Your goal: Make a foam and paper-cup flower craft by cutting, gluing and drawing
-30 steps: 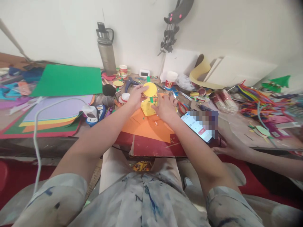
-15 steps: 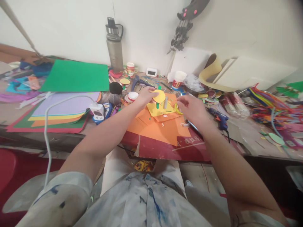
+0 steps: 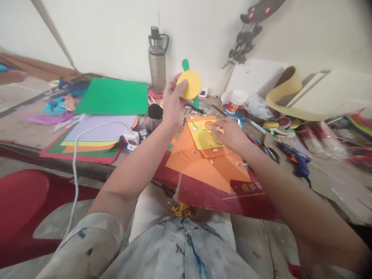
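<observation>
My left hand [image 3: 172,101] is raised in front of the wall, thumb pressed on the face of a yellow paper disc [image 3: 192,85]. A rounded green strip [image 3: 185,64] sticks up above the disc, and another green end shows below it. Over the yellow paper sheet [image 3: 201,140] is my right hand [image 3: 231,133], its fingers drawn together low near the surface. Something small and pale shows by those fingertips, too blurred to name. Green and white scraps lie on the yellow sheet, which rests on orange paper [image 3: 193,164].
A green sheet [image 3: 113,97] and stacked coloured paper [image 3: 93,133] lie left, crossed by a white cable [image 3: 76,166]. Behind stand a water bottle [image 3: 157,64] and a paper cup [image 3: 236,102]. On the right lies a blue glue gun [image 3: 300,159].
My left hand has lifted the yellow disc with its green strips up off the work area. My right hand stays low over the yellow sheet. The view has shifted left.
</observation>
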A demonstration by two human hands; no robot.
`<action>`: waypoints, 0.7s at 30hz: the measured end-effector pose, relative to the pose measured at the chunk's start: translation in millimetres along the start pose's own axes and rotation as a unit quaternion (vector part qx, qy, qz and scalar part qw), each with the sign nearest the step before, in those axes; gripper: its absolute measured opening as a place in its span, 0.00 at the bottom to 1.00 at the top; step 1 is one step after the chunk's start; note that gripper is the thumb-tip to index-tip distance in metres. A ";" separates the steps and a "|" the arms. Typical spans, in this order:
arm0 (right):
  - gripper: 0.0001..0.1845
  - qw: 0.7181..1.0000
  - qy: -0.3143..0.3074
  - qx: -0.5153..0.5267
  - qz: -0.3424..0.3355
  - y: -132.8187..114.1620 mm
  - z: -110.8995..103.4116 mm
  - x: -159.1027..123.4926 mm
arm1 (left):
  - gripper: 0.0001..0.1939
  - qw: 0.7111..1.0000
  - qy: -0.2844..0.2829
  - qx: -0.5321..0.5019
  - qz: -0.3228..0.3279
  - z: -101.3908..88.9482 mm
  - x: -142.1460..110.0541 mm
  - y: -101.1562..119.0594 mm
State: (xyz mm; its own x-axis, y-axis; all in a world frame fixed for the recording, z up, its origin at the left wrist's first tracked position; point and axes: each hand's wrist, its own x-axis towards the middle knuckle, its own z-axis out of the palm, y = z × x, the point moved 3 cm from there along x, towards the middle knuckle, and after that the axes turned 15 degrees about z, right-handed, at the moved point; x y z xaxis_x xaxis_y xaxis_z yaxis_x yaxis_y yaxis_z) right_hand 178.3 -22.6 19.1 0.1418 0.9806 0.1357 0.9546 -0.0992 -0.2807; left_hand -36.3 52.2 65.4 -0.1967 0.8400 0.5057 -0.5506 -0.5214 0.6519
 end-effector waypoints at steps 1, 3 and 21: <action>0.19 1.000 0.005 -0.008 -0.008 1.7 -1.9 3.8 | 0.17 1.000 0.014 0.002 0.009 -1.9 3.4 4.9; 0.20 0.999 0.020 -0.027 -0.003 11.5 -13.3 12.8 | 0.19 0.999 0.040 0.005 0.015 -4.5 7.2 11.7; 0.22 0.950 -0.106 -0.209 0.207 87.4 -17.0 -2.7 | 0.17 0.998 0.049 0.031 -0.018 -9.4 3.1 -6.8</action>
State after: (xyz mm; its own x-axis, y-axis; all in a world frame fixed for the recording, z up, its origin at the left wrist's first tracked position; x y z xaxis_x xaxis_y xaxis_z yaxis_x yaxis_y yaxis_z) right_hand 265.9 -36.8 10.4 0.5139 0.8507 -0.1107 0.8555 -0.4985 0.1403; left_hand -40.8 59.8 57.2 -0.2581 0.8677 0.4249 -0.5085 -0.4959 0.7039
